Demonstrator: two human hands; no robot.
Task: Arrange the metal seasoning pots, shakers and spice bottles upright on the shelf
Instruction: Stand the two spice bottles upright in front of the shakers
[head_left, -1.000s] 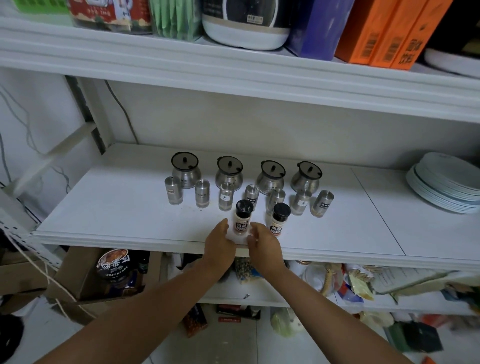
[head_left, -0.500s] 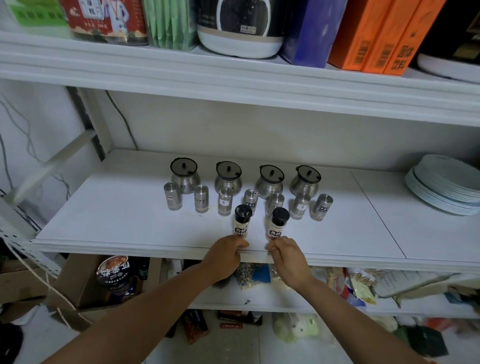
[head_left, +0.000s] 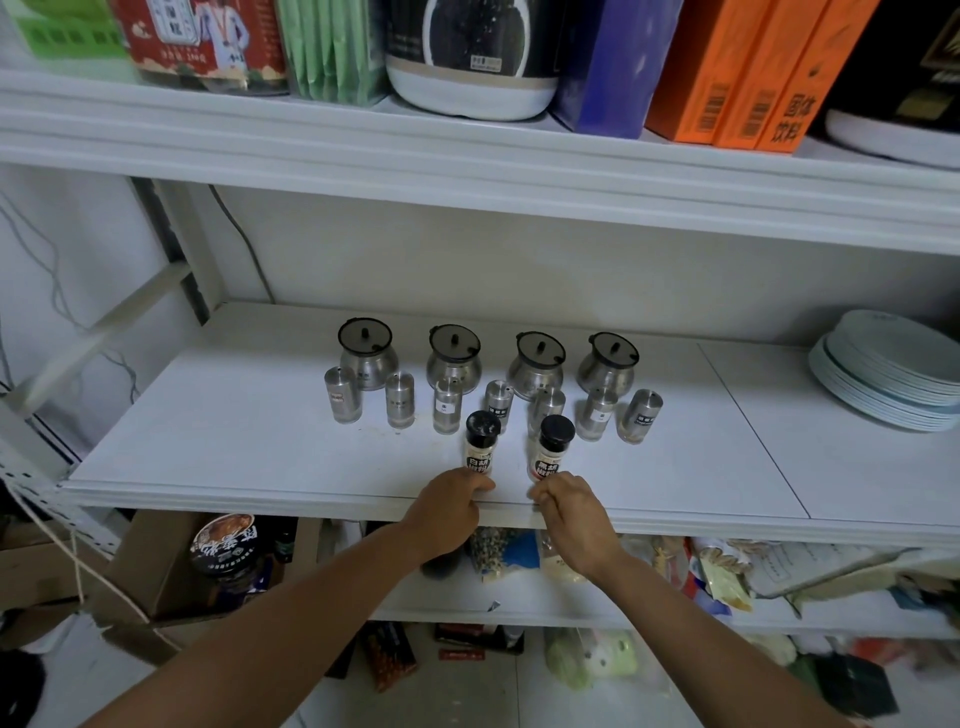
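Four lidded metal seasoning pots (head_left: 453, 359) stand upright in a row at the back of the white shelf (head_left: 208, 441). In front of them runs a row of several small metal shakers (head_left: 400, 400), all upright. Closer to the front edge stand two black-capped spice bottles, one on the left (head_left: 482, 448) and one on the right (head_left: 551, 448). My left hand (head_left: 447, 514) rests on the shelf edge just below the left bottle, fingers curled, fingertips at its base. My right hand (head_left: 571, 514) sits the same way below the right bottle. Both bottle bases are hidden by my fingers.
A stack of pale plates (head_left: 893, 369) sits at the right end of the shelf. The shelf above holds boxes (head_left: 727, 67), packets and a pot. The shelf below is crowded with bags and a cardboard box (head_left: 156, 571). Bare shelf lies left of the shakers.
A second ago both hands were around the left spice bottle. They have since drawn back and apart to the shelf's front edge, one below each bottle.
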